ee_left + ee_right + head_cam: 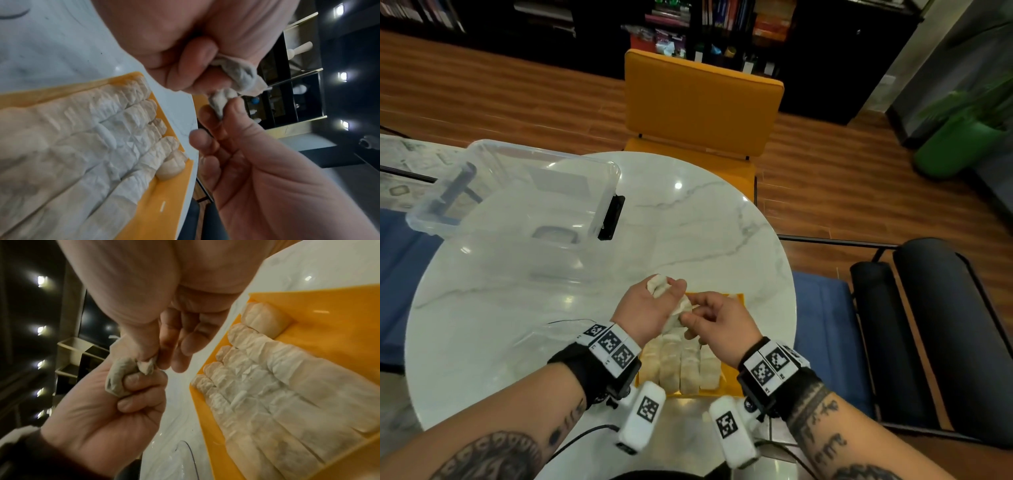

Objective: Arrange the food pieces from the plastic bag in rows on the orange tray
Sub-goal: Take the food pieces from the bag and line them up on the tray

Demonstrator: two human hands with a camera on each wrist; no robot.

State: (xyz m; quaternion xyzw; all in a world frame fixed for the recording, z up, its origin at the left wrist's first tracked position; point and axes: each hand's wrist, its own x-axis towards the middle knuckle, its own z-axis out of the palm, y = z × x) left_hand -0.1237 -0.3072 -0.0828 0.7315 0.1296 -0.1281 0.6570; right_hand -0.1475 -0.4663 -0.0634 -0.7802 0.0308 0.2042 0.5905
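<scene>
hands (681, 308) above orange tray (732, 383) of rowed food pieces (681, 366)

A home living or dining room is suggested by the round marble table (688, 219), mustard chair (702, 102), wood floor (482, 89) and dark bookshelves (722, 20) at top.

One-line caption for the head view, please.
Both hands, left and right, hold a pale food piece above the rows on the orange tray.
</scene>
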